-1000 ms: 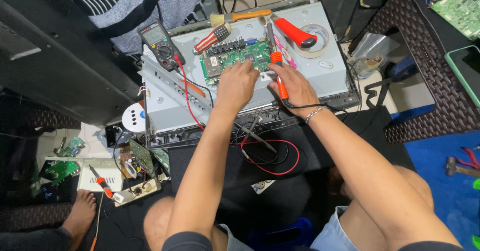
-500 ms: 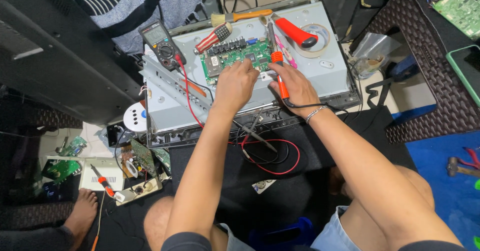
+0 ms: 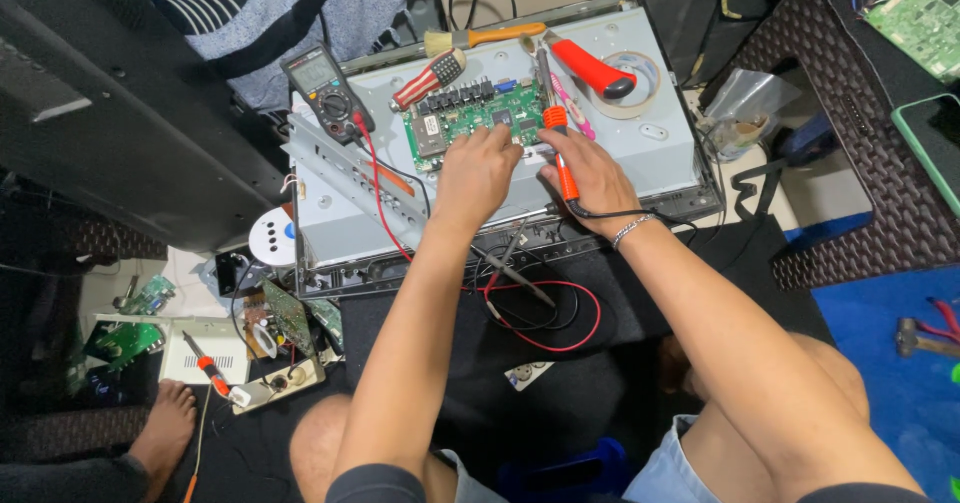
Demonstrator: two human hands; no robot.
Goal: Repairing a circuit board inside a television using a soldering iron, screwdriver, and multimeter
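Observation:
A green circuit board (image 3: 455, 123) is mounted on a grey metal chassis (image 3: 640, 148) lying flat. My left hand (image 3: 478, 171) rests on the board's lower edge, fingers curled down onto it; what they pinch is hidden. My right hand (image 3: 590, 173) grips an orange-handled soldering iron (image 3: 556, 133), its tip pointing up at the board's right side. A bracelet sits on my right wrist. Black and red multimeter probes (image 3: 515, 273) lie loose below the chassis.
A black multimeter (image 3: 325, 93), a red tool (image 3: 428, 78), a brush (image 3: 485, 38), a red-handled cutter (image 3: 595, 68) and a tape roll (image 3: 640, 83) lie along the chassis top. Loose boards and a screwdriver (image 3: 205, 368) lie at lower left, by another person's foot (image 3: 160, 433).
Both hands have stayed on the board with only slight shifts; the soldering iron remains in my right hand.

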